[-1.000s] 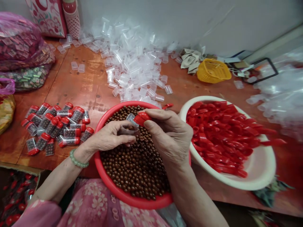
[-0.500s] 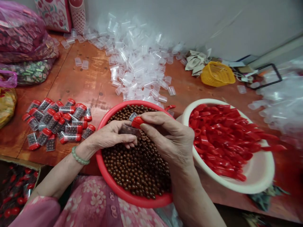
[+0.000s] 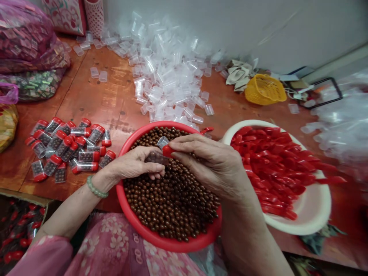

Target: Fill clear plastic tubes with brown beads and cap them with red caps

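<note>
Over the red basin (image 3: 169, 245) of small brown balls (image 3: 163, 207), my left hand (image 3: 140, 163) is closed round a clear plastic tube (image 3: 156, 156) that looks filled with brown balls. My right hand (image 3: 212, 161) pinches a red cap (image 3: 167, 150) at the tube's mouth; whether it is seated I cannot tell. Another clear tube (image 3: 162, 142) shows just above the cap, partly hidden, and what supports it is unclear. Left of the basin lies a pile of filled, red-capped tubes (image 3: 87, 156).
A white basin (image 3: 322, 214) of red caps (image 3: 273, 165) stands at the right. Behind are a heap of clear tubes (image 3: 169, 76) and a yellow basket (image 3: 264, 90). Plastic bags (image 3: 28, 42) stand at far left, above a box of red-capped tubes (image 3: 20, 234).
My right hand has turned, its wrist shifting right and its fingers flattening around the red cap, which now shows less. My left hand has hardly moved with its tube.
</note>
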Demonstrator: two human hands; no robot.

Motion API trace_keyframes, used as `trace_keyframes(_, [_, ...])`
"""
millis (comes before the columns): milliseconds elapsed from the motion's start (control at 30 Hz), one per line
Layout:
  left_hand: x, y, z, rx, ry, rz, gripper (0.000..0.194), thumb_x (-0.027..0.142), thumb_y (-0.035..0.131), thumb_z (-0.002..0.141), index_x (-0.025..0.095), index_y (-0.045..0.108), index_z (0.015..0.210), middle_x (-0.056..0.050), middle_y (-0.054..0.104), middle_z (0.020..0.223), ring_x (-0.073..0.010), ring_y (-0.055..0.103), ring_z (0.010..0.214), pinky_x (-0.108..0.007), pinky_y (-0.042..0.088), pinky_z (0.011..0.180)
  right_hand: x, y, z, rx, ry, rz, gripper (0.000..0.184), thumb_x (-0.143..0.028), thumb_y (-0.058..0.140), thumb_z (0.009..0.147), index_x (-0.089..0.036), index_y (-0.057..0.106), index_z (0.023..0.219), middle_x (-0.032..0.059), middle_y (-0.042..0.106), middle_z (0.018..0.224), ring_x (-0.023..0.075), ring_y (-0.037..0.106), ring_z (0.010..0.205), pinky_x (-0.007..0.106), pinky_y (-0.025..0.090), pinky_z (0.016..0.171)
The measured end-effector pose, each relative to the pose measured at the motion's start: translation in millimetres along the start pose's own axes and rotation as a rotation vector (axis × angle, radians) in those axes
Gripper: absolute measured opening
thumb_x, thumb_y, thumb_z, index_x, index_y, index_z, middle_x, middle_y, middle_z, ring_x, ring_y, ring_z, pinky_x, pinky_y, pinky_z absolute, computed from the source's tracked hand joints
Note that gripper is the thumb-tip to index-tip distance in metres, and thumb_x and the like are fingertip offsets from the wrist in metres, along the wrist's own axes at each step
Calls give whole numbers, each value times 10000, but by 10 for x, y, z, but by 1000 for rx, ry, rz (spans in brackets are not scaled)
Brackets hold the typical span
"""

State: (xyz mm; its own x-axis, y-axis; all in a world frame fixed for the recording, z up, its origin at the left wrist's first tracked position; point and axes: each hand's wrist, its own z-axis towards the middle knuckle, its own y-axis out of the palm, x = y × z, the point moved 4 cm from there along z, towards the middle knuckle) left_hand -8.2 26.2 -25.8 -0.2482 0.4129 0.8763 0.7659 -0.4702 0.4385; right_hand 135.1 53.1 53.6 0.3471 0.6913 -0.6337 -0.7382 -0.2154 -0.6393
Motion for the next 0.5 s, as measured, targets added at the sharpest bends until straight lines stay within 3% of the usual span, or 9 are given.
trace_keyframes(167, [11, 3, 2, 5, 3, -42, 293, 322, 728, 777, 116, 587, 931, -15, 646, 753, -91, 609, 647, -229, 505, 647, 3, -96, -13, -50, 5, -34, 193, -95, 669, 829, -218, 732, 964, 39, 745, 943, 151, 704, 878, 250, 579, 806])
trace_keyframes(500, [19, -18, -10, -38, 74, -240, 322, 212, 759, 743, 116, 612, 1012, -18, 656, 795, -84, 625, 684, -209, 522, 670, 116, 33, -25, 247, 266, 254, 254, -88, 701, 803, -284, 742, 959, -23, 740, 924, 124, 687, 885, 263, 567, 817])
